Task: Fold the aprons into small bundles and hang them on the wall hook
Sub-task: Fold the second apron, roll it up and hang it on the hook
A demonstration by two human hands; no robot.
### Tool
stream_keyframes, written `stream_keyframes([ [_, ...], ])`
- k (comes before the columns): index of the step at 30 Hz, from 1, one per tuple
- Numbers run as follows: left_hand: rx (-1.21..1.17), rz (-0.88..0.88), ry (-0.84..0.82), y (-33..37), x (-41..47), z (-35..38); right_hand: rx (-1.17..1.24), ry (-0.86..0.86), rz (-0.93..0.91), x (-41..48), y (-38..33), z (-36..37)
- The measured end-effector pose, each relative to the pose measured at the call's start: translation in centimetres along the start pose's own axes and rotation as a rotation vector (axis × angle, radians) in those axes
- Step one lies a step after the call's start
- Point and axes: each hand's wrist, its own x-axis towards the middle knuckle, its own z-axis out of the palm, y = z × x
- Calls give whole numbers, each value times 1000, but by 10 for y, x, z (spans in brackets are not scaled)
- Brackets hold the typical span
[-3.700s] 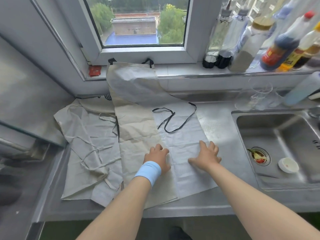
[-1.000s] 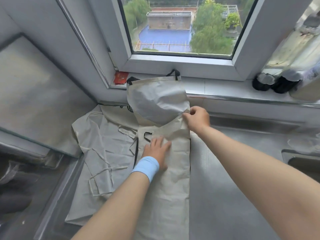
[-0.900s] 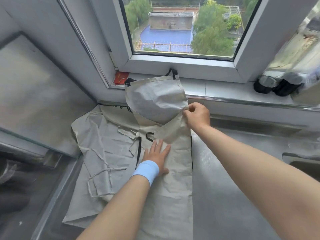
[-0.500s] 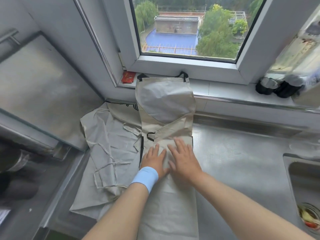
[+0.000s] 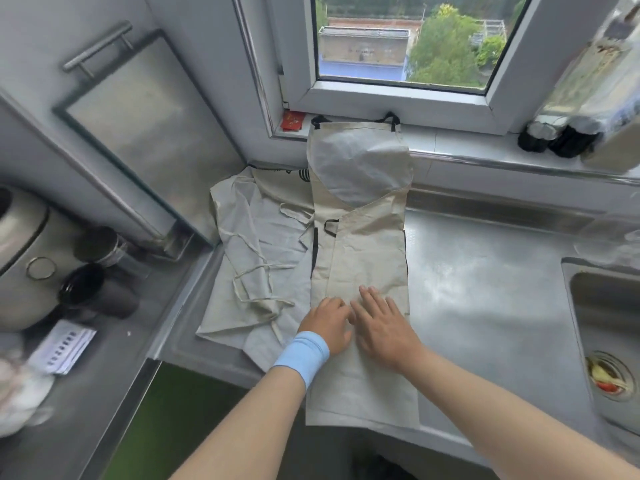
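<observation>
Beige apron, folded lengthwise into a narrow strip, is lying on the steel counter. It is stretching from the counter's near edge up to the window sill, where its bib is leaning against the frame with black straps poking out on top. I am pressing my right hand flat on the strip's lower half, fingers straight and slightly spread, gripping nothing. My left hand, wearing a blue wristband, is resting palm-down right against it, fingers loosely bent on the cloth and holding nothing. The paler apron is sprawling crumpled to the left, partly under the beige one, its ties trailing loose. A sink is sitting off to my right.
</observation>
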Motion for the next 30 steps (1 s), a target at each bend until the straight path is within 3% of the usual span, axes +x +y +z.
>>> stream_keyframes([
  [3,48,3,-141,0,-32,16,-13,-137,13,-39,-14,16],
  [10,313,75,-386,-3,-90,40,-174,-203,-13,-101,-39,46],
  [17,397,87,-351,-5,-119,52,-130,-114,42,-130,-66,43],
  [24,88,14,-160,5,-134,24,-33,-49,126,-125,-71,-12],
  [26,-17,-57,-199,11,-128,0,-2,-54,113,-120,-69,-38],
  [28,-55,-84,-312,14,-119,-25,159,-185,167,-118,-61,-66],
  [30,-75,-127,-465,16,-110,-51,377,-425,250,-118,-48,-94],
])
